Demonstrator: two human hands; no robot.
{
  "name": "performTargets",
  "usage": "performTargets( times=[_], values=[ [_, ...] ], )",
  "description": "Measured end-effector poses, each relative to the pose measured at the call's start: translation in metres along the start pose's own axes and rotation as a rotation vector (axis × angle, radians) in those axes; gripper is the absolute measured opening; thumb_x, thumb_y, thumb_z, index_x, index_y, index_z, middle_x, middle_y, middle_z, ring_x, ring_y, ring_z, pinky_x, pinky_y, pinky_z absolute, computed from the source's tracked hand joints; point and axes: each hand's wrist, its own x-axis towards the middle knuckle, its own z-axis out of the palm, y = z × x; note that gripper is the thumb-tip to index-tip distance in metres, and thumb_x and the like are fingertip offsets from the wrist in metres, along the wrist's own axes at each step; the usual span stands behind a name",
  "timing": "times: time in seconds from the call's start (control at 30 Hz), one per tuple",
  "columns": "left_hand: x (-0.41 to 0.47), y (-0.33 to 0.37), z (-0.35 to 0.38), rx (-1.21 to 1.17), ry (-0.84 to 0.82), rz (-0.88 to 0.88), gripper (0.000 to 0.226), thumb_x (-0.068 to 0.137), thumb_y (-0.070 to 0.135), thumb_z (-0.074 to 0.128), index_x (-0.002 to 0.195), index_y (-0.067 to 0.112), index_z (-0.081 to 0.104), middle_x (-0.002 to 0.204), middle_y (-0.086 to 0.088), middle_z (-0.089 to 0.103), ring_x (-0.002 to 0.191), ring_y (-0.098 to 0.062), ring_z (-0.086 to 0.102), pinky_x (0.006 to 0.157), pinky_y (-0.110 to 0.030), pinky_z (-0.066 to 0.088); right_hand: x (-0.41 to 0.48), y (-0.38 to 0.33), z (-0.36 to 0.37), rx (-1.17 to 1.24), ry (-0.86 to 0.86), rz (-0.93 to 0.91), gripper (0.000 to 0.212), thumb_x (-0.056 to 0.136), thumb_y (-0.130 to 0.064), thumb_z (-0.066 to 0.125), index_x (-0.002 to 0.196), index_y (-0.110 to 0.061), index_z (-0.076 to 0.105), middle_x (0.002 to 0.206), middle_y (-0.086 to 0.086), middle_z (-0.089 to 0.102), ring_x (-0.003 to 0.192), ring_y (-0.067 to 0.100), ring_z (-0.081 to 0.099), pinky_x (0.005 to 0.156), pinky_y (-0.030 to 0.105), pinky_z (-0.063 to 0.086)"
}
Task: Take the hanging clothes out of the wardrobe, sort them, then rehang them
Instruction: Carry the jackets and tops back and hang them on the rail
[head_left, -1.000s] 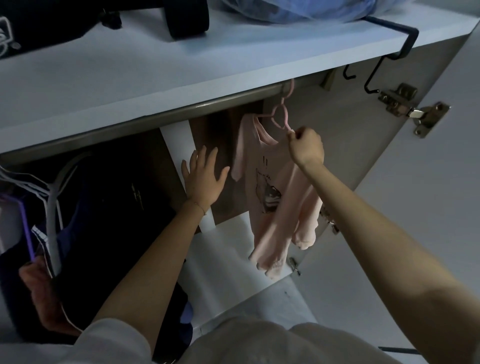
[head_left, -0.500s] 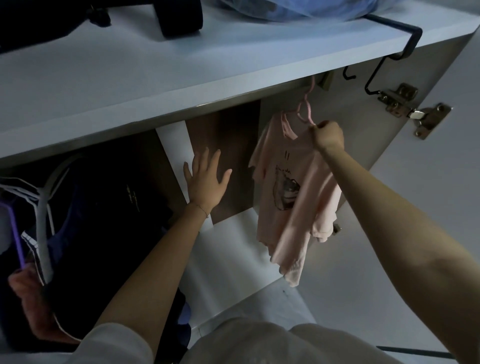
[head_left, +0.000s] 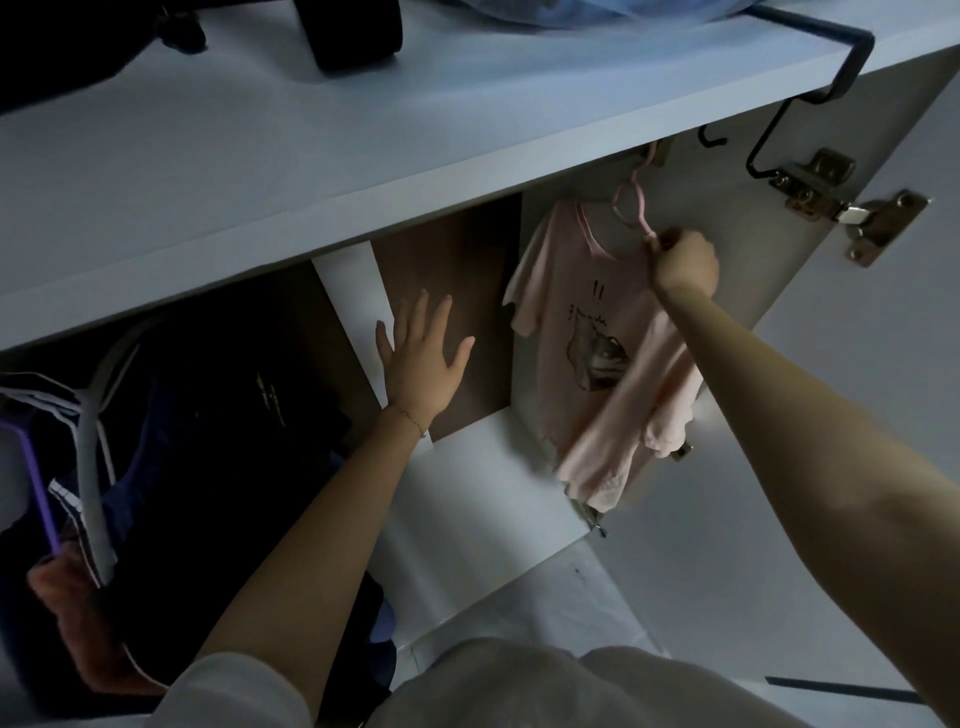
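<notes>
A small pink T-shirt with a dark print hangs on a pink hanger at the far right end of the wardrobe, its hook up under the shelf. My right hand grips the hanger's right shoulder. My left hand is held up with fingers spread in the gap in front of the brown back panel, touching no garment. Dark clothes hang bunched at the left on white hangers and a purple hanger.
A white shelf runs overhead, with dark items and a blue bundle on top. A black wire hook clips over its right edge. The open door with metal hinges stands at the right. A white base board lies below.
My right hand has carried the pink shirt on its hanger rightward along the rail towards the wardrobe's right end. My left hand has stayed open in the middle gap.
</notes>
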Motion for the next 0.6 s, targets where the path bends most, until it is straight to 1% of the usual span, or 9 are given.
performTargets(
  times=[0.07,0.13,0.17,0.23,0.33,0.4,0.47,0.53,0.6],
  values=[
    [0.002,0.003,0.002,-0.013,0.009,0.027,0.06,0.101,0.051,0.043,0.153,0.023,0.033,0.162,-0.008,0.025,0.151,-0.03,0.016,0.118,-0.059,0.007,-0.007,0.003,0.0,0.015,0.031,-0.038,0.031,0.101,-0.03,0.05,0.118,-0.01,0.066,0.119,0.019,0.066,0.11,0.039,0.059,0.085,0.038,0.046],
    [0.004,0.006,0.007,-0.011,0.017,0.056,0.061,0.1,0.053,0.04,0.153,0.024,0.034,0.161,-0.009,0.027,0.15,-0.032,0.017,0.118,-0.059,0.007,-0.016,0.007,0.0,0.028,0.046,-0.097,0.029,0.098,-0.022,0.051,0.123,-0.012,0.062,0.123,0.017,0.063,0.112,0.039,0.057,0.087,0.038,0.046],
    [0.005,0.008,0.01,-0.009,0.021,0.072,0.062,0.099,0.055,0.037,0.152,0.024,0.035,0.161,-0.009,0.028,0.15,-0.033,0.017,0.118,-0.06,0.006,-0.022,0.011,0.0,0.021,0.045,-0.148,0.033,0.095,-0.018,0.052,0.127,-0.012,0.059,0.126,0.017,0.06,0.114,0.039,0.055,0.089,0.04,0.045],
    [0.007,0.012,0.015,-0.009,0.031,0.104,0.063,0.097,0.056,0.034,0.152,0.024,0.036,0.16,-0.01,0.03,0.15,-0.034,0.016,0.117,-0.059,0.001,-0.035,0.017,-0.001,-0.066,0.03,-0.293,0.049,0.09,-0.013,0.058,0.138,-0.01,0.05,0.133,0.019,0.051,0.119,0.04,0.048,0.095,0.045,0.044],
    [0.007,0.019,0.024,-0.027,0.024,0.138,0.064,0.098,0.055,0.036,0.153,0.024,0.033,0.161,-0.01,0.026,0.151,-0.035,0.011,0.117,-0.059,-0.001,-0.061,0.027,0.0,-0.255,-0.012,-0.44,0.071,0.086,-0.017,0.065,0.15,-0.012,0.035,0.145,0.019,0.04,0.131,0.041,0.037,0.103,0.049,0.037],
    [0.004,0.028,0.034,-0.063,-0.007,0.168,0.063,0.099,0.053,0.041,0.154,0.024,0.031,0.162,-0.01,0.023,0.151,-0.034,0.01,0.117,-0.06,0.0,-0.083,0.038,0.001,-0.275,-0.03,-0.426,0.071,0.088,-0.023,0.064,0.152,-0.014,0.033,0.153,0.017,0.033,0.14,0.039,0.028,0.109,0.05,0.031],
    [-0.005,0.04,0.048,-0.091,-0.061,0.209,0.064,0.1,0.052,0.043,0.155,0.025,0.028,0.163,-0.009,0.02,0.152,-0.033,0.008,0.117,-0.062,0.0,-0.109,0.054,0.0,-0.264,-0.038,-0.392,0.068,0.092,-0.03,0.061,0.152,-0.016,0.033,0.156,0.015,0.03,0.143,0.039,0.025,0.111,0.051,0.027],
    [-0.016,0.055,0.064,-0.117,-0.123,0.265,0.066,0.098,0.055,0.039,0.156,0.025,0.027,0.164,-0.008,0.02,0.152,-0.032,0.007,0.118,-0.062,0.0,-0.134,0.073,0.0,-0.276,-0.06,-0.326,0.066,0.094,-0.037,0.058,0.152,-0.019,0.033,0.158,0.012,0.028,0.144,0.037,0.023,0.113,0.05,0.024],
    [-0.033,0.071,0.078,-0.154,-0.198,0.309,0.07,0.095,0.06,0.033,0.156,0.025,0.028,0.164,-0.007,0.021,0.152,-0.031,0.007,0.117,-0.062,-0.001,-0.162,0.094,0.002,-0.282,-0.077,-0.259,0.065,0.095,-0.041,0.057,0.152,-0.021,0.034,0.158,0.011,0.029,0.144,0.037,0.025,0.113,0.05,0.024]
  ],
)
